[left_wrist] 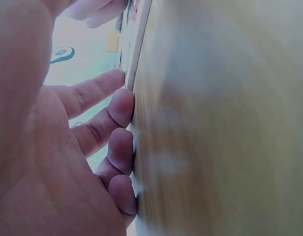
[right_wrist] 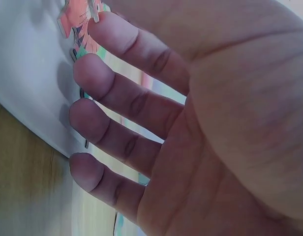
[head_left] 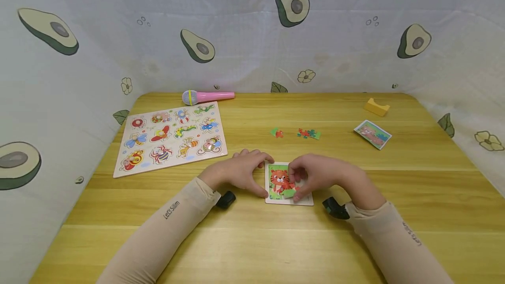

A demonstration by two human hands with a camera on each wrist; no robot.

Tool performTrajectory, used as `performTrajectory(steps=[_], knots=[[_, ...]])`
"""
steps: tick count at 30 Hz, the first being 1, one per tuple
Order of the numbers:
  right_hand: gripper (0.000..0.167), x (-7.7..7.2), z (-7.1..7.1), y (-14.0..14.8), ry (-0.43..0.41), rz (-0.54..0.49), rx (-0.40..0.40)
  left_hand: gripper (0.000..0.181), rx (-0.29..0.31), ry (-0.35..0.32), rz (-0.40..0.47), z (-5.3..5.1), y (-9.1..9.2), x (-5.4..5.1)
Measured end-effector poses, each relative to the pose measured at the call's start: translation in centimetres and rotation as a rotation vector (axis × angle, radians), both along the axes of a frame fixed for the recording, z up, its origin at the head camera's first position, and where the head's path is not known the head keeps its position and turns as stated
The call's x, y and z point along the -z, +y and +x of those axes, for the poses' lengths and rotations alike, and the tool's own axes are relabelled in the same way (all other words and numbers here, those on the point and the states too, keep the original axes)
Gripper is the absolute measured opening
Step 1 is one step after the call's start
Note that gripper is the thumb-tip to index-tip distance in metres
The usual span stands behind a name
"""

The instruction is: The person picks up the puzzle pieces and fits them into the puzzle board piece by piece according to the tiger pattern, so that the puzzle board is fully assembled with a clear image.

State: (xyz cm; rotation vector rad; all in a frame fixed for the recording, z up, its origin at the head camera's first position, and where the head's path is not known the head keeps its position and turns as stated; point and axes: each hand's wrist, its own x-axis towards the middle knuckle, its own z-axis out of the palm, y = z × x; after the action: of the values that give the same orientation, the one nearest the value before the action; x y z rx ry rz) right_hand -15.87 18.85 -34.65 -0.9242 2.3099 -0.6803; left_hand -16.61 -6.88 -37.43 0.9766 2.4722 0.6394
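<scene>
A small puzzle board [head_left: 289,202] with a tiger picture lies flat on the table, its right part bare white. My left hand [head_left: 242,171] rests at the board's left side, index fingertip by the upper left corner and thumb by the lower left. In the left wrist view, the relaxed fingers of my left hand [left_wrist: 68,142] touch the board's edge [left_wrist: 138,46] and the tabletop. Over the board's right part, my right hand [head_left: 321,174] pinches a partly green puzzle piece [head_left: 289,193]. The right wrist view shows my right hand [right_wrist: 191,123] with the other fingers spread above the board.
Loose puzzle pieces [head_left: 309,133] and another small piece [head_left: 277,133] lie behind the board. A picture card [head_left: 372,134] and a yellow block [head_left: 377,107] are at the back right. At the left are a large insect puzzle [head_left: 169,138] and a pink microphone [head_left: 208,97].
</scene>
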Motion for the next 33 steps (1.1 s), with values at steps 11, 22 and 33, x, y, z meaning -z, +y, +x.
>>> performTrajectory(steps=[11,22,33], knots=[[0.037,0.22,0.09,-0.35,-0.013,0.002,-0.007,0.083,-0.003,-0.010,0.002,0.06,0.01,-0.20],[0.021,0.39,0.00,-0.59,0.017,-0.026,-0.042,0.083,-0.004,-0.012,-0.003,0.00,0.01,-0.18],[0.014,0.54,0.06,-0.78,0.030,-0.040,-0.069,0.082,-0.003,-0.011,0.000,-0.04,-0.01,-0.09]])
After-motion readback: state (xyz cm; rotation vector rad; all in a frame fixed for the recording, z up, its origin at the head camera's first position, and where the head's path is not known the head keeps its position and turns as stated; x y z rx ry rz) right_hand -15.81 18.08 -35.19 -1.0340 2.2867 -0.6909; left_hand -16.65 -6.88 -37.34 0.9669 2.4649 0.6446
